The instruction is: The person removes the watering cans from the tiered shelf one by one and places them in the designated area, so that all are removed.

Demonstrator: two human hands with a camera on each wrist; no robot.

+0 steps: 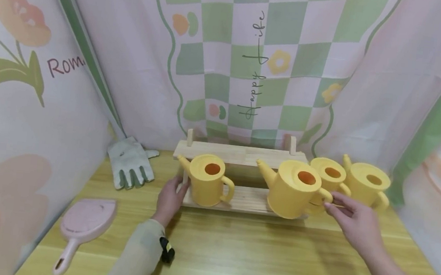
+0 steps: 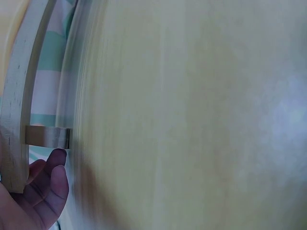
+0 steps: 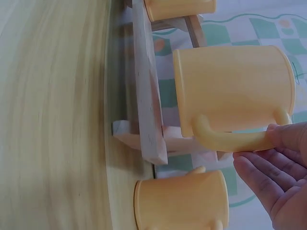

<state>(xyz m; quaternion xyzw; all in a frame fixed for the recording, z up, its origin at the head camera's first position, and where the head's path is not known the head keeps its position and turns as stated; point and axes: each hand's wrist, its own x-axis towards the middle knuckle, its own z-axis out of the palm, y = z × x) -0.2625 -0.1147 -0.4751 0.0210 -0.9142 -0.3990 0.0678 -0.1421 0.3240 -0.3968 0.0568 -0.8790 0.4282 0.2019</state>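
- Now the right hand (image 1: 358,226) has its thumb and fingertips pinched on the handle of a yellow watering can (image 1: 291,196), the rest of its fingers loosely bent.
- That can hangs upright over the right end of the shelf's lower board (image 1: 244,198), its spout toward the table's left edge; a narrow gap shows under it in the right wrist view.
- Across from it, the left hand (image 1: 169,199) is curled around the left end of the lower board, fingers behind the wood.
- The wooden shelf (image 1: 239,155), with two boards, stands by the middle of the table's back edge.
- A second can (image 1: 207,185) rests on the lower board's left end, spout left, handle right.
- Toward the table's back right corner, just beyond the shelf, stand a third can (image 1: 329,187) and a fourth can (image 1: 364,188), also yellow.
- Near the back left corner lies a pale glove (image 1: 128,158) with green fingertips.
- Along the left edge of the wooden table (image 1: 232,255) lies a pink dustpan (image 1: 88,218), its handle toward the front left corner.
- Behind the back edge hangs a green-and-white checked curtain (image 1: 245,59).
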